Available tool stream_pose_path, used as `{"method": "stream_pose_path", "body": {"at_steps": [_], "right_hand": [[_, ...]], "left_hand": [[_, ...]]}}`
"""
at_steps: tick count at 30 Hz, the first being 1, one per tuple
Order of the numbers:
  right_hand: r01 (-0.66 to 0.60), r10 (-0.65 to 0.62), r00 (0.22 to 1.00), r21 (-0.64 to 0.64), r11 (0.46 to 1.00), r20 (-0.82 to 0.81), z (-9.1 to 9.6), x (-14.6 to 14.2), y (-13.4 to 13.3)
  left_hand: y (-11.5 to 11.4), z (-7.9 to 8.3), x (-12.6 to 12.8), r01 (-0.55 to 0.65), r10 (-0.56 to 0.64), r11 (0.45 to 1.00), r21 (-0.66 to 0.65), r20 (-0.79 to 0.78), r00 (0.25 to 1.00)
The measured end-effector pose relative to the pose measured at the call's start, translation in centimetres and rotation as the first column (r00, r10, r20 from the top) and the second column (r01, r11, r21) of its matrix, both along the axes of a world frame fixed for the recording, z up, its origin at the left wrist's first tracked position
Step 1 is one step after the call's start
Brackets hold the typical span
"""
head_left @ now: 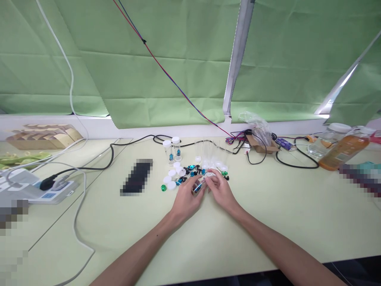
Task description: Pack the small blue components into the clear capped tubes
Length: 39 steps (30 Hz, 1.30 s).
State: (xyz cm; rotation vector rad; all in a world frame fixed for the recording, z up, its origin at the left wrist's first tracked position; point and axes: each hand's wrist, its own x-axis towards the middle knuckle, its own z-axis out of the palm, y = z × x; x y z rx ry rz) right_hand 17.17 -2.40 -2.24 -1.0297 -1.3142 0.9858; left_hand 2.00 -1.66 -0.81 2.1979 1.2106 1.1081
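Observation:
My left hand (189, 196) is closed around a slim, shiny blue-and-silver piece (199, 186), tilted up to the right. My right hand (220, 190) meets it from the other side, fingers pinched near the piece's upper end; what they grip is too small to make out. Just beyond the hands lie white round caps (172, 185), small blue and black parts (190, 169) and a green knob-like part (163, 188). Several clear tubes (205, 153) stand behind them. Two capped clear vials (176, 149) with blue parts inside stand at the back left of the pile.
A pixelated dark rectangle (137, 177) lies left of the parts. Black cable (111, 159) runs along the back; a white power strip (56, 192) is far left. At right are a small cardboard box (262, 147), an orange bottle (342, 151) and a clear jar (323, 145).

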Motion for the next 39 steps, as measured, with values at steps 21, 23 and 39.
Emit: {"method": "stream_pose_path", "body": {"at_steps": [21, 23, 39], "right_hand": [[0.021, -0.021, 1.000, -0.026, 0.999, -0.006, -0.1, -0.2, -0.3], [0.023, -0.023, 1.000, -0.023, 0.999, -0.002, 0.0, 0.0, -0.1], [-0.158, 0.110, 0.966, -0.197, 0.968, -0.232, 1.7, 2.8, 1.2]], "left_hand": [[-0.1, -0.1, 0.0, 0.003, -0.003, 1.000, 0.001, 0.006, 1.000], [-0.1, -0.1, 0.0, 0.002, -0.002, 1.000, -0.001, -0.001, 1.000], [0.8, 0.1, -1.0, 0.076, -0.073, 0.997, 0.026, -0.084, 0.994]]}}
